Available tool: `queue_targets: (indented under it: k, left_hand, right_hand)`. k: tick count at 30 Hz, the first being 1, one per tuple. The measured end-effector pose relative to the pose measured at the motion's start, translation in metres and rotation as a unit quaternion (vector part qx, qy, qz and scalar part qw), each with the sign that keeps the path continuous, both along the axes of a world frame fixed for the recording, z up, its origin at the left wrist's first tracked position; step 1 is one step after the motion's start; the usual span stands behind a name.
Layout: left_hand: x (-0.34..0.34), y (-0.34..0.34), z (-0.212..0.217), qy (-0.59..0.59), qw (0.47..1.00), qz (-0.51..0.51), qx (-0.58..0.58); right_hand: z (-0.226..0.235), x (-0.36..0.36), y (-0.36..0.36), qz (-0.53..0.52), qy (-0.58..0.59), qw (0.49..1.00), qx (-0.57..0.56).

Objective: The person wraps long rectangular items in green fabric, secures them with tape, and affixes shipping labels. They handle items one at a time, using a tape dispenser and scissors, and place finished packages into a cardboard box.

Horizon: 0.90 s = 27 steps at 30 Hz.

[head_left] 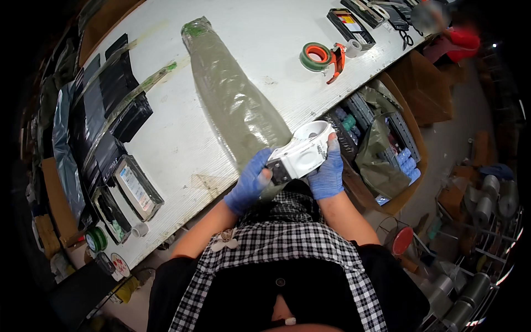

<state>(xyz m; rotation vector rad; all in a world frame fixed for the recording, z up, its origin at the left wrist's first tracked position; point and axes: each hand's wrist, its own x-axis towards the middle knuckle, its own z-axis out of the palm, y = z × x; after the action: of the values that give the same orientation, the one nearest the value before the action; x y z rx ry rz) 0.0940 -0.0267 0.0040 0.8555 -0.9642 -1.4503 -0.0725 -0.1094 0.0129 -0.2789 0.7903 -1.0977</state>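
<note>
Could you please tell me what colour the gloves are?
Blue, on both the left hand and right hand; head view.

Smooth white plastic tape dispenser (303, 155); glossy olive film-wrapped bundle (235, 99); matt blue rubbery gloves; worn white wood-grain tabletop (177, 138).

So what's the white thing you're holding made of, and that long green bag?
White tape dispenser: probably hard plastic, matte, with smooth moulded curves. Long green bag: looks like thin plastic film, shiny and crinkled, slightly see-through. Both hands, left and right, wear blue rubbery gloves.
</note>
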Motion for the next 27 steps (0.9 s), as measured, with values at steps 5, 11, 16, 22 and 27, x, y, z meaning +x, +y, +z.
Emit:
queue_targets:
  k: [5, 11, 16, 22, 27]
  left_hand:
    - [0.016, 0.022, -0.020, -0.090, 0.995, 0.028, 0.039]
    - [0.030, 0.059, -0.024, -0.262, 0.938, 0.184, 0.130]
    - [0.046, 0.077, -0.070, -0.519, 0.834, 0.139, 0.122]
    - [0.004, 0.065, -0.100, -0.169, 0.910, 0.157, 0.345]
    - [-0.021, 0.055, -0.070, -0.002, 0.928, 0.062, 0.369]
  right_hand:
    - [0.001, 0.015, 0.015, -0.038, -0.002, 0.998, 0.059]
    - [-0.028, -0.013, -0.044, -0.146, 0.044, 0.988, -0.022]
    - [-0.149, -0.046, -0.075, -0.129, 0.203, 0.970, 0.045]
    - [-0.162, 0.001, -0.001, 0.021, 0.047, 0.943, 0.329]
    - [-0.151, -0.039, -0.011, 0.044, 0.039, 0.933, 0.354]
